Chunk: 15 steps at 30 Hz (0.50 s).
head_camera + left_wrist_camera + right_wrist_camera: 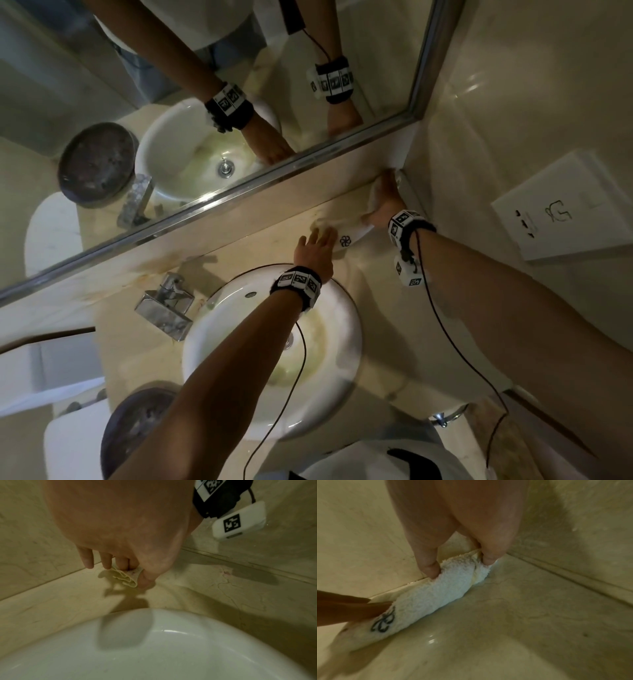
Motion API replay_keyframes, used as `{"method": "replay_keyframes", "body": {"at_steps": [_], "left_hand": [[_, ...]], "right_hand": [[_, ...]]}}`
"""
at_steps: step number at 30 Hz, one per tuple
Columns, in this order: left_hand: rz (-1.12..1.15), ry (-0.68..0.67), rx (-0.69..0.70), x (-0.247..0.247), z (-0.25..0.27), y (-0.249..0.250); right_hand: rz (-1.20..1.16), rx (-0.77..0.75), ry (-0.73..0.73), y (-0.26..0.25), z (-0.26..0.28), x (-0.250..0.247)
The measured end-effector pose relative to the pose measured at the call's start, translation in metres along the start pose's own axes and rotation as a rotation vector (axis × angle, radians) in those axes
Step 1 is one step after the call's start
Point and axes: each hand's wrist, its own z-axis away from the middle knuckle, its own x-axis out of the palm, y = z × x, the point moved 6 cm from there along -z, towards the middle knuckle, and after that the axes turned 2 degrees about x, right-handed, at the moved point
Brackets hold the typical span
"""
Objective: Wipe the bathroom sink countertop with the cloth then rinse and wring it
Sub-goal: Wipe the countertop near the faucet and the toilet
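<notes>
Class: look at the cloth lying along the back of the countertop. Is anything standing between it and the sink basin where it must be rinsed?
Nothing visible does. The cloth, held by both the left hand and the right hand, lies just behind the basin, with only bare countertop between. The tap stands off to the basin's left.

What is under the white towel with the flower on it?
The beige countertop lies under the cloth, which both hands press down. The strip directly beneath is covered, so any dirt there cannot be seen.
</notes>
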Motion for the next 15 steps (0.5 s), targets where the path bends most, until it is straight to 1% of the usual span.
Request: {"method": "replay_keyframes", "body": {"at_steps": [2, 5, 6, 8, 10, 13, 15], "left_hand": [[-0.018, -0.001, -0.025, 0.001, 0.001, -0.005], [-0.076, -0.019, -0.067, 0.004, 0.006, -0.016], [-0.08, -0.017, -0.085, 0.006, 0.008, -0.02], [-0.062, -0.015, -0.126, 0.009, 0.015, -0.03], [-0.06, -0.014, -0.154, 0.011, 0.023, -0.037], [-0.077, -0.027, -0.168, 0.017, 0.035, -0.042], [-0.058, -0.004, -0.17, 0.019, 0.043, -0.04]], "right_hand": [[0.037, -0.002, -0.019, -0.01, 0.002, 0.005], [-0.081, -0.039, -0.008, -0.017, 0.012, 0.016], [-0.089, -0.058, -0.019, -0.021, 0.015, 0.021], [-0.052, -0.118, -0.088, -0.032, 0.022, 0.038], [0.102, -0.236, -0.159, -0.051, 0.033, 0.058], [0.353, -0.453, -0.204, -0.074, 0.059, 0.083], [0.445, -0.499, -0.217, -0.073, 0.069, 0.091]]}}
